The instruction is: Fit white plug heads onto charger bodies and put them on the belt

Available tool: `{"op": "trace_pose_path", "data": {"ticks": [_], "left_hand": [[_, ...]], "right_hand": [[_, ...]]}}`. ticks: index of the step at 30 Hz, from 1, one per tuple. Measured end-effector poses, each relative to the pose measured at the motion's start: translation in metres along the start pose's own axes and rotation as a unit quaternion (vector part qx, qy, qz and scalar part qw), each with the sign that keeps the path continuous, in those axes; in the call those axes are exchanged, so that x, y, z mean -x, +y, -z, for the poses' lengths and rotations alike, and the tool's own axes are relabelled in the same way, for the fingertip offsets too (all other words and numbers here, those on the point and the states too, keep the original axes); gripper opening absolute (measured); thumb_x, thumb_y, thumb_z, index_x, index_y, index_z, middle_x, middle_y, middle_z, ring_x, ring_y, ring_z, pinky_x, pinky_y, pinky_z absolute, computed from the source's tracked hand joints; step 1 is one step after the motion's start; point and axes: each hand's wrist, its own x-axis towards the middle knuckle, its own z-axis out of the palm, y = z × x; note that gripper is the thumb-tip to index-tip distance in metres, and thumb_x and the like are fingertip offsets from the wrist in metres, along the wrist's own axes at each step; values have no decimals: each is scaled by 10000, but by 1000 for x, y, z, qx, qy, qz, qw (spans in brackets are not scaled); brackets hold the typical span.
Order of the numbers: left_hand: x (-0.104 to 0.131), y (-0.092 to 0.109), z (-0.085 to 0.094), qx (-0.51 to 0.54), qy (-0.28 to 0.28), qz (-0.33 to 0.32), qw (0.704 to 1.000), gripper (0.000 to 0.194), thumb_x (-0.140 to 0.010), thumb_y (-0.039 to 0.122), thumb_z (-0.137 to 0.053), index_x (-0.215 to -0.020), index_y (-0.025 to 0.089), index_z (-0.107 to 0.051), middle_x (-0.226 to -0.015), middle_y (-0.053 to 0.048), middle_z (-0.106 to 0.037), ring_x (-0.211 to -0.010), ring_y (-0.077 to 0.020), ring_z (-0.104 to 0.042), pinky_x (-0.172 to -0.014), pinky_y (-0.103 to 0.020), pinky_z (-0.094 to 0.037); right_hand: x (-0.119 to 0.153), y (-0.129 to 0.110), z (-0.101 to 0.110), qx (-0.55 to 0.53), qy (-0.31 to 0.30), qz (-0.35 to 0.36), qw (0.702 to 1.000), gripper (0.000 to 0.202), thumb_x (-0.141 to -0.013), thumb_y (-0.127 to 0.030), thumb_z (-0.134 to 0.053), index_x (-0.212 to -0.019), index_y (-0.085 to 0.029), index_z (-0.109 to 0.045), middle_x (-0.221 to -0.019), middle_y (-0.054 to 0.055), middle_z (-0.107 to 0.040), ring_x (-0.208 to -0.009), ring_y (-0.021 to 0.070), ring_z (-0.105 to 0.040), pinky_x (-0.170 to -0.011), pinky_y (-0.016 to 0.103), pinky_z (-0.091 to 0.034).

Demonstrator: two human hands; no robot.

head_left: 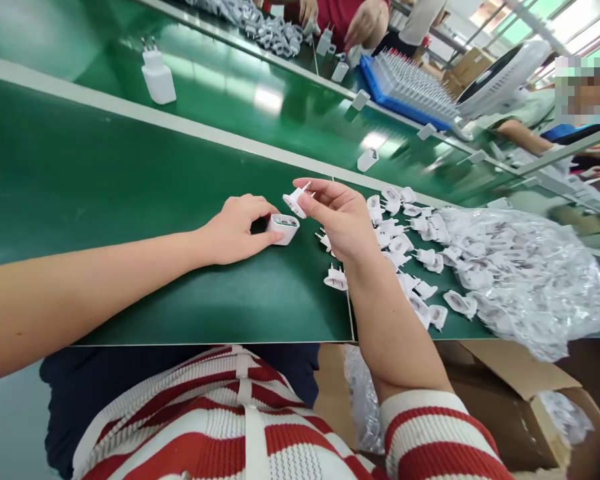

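Nearest, below the worktable (180,293), are the red-and-white striped knit top (205,427) and, to the right, an open cardboard box (520,373). The right forearm rises from a striped cuff (440,433) over the near edge, slanting leftward; the left arm is bare and reaches in from the left, slightly uphill toward the middle of the table.

The left hand (235,230) lies low, palm turned inward, its thumb along the near side and its fingers curled round the far side of a white charger housing (286,230), gripping it with the open end exposed. Whether the housing touches the table cannot be told. Just above and to the right, the right hand (347,217) is bent in at the wrist; its thumb and forefinger pinch a white two-pin plug cap (295,202), pins pointing up and right, apart from the housing. The other fingers are loosely bent.

Beside the right wrist lie loose plug caps (393,243), and toward the right end a clear plastic bag (535,267) of more overhangs the near edge.

Past the pale strip (254,141) along the table's far edge, a two-pin charger (159,80) stands upright on a glossy green surface. Farther off are a blue tray (397,102) and a co-worker's hand (365,23).
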Motion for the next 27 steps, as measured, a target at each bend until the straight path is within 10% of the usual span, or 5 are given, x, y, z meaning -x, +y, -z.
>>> {"op": "trace_pose_path", "data": {"ticks": [12,27], "left_hand": [[-7,-8,-3,22,-2,-21,1000,353,-858,515,-669,-1046,219,-712,-991,-39,-693,-933,-240,-631,-800,-357,-467],[-8,-2,-4,33,-1,18,999,208,-830,416,-705,-861,213,-678,-912,-32,-639,-976,-279,-621,-877,-406,-456]], "right_hand": [[2,14,3,133,-62,84,986,329,-921,-524,-771,-1163,-302,-788,-1063,24,-765,-1017,222,-721,-925,421,-646],[6,5,-6,169,-29,45,984,377,-878,-547,-808,-1175,-319,-760,-1070,47,-743,-1157,293,-709,-898,460,-646]]}}
